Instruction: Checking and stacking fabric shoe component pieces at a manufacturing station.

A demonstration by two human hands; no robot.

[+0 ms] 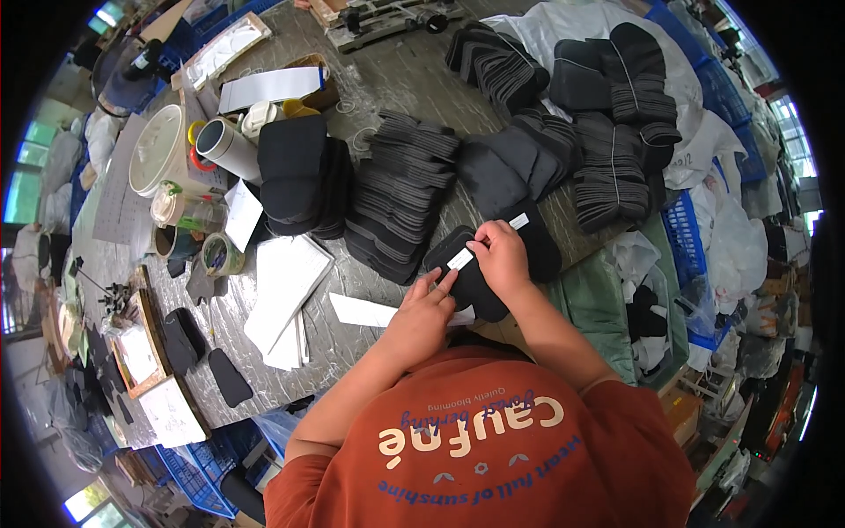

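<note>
A black foam insole (480, 297) lies at the table's near edge under both my hands. My right hand (503, 255) pinches one end of a small white label (459, 260) on it. My left hand (424, 310) rests with its fingers stretched out on the insole, fingertips by the label's other end. Just right of these is another black insole (541, 251) with a white label (519, 221) across it. A long white paper strip (363, 311) passes beneath my left hand.
Stacks of black insoles (400, 189) stand ahead, and tied bundles (609, 172) lie at the far right. White paper sheets (286, 290), a white cup (227, 148) and a jar (222, 255) are on the left. A blue crate (682, 231) stands at the right.
</note>
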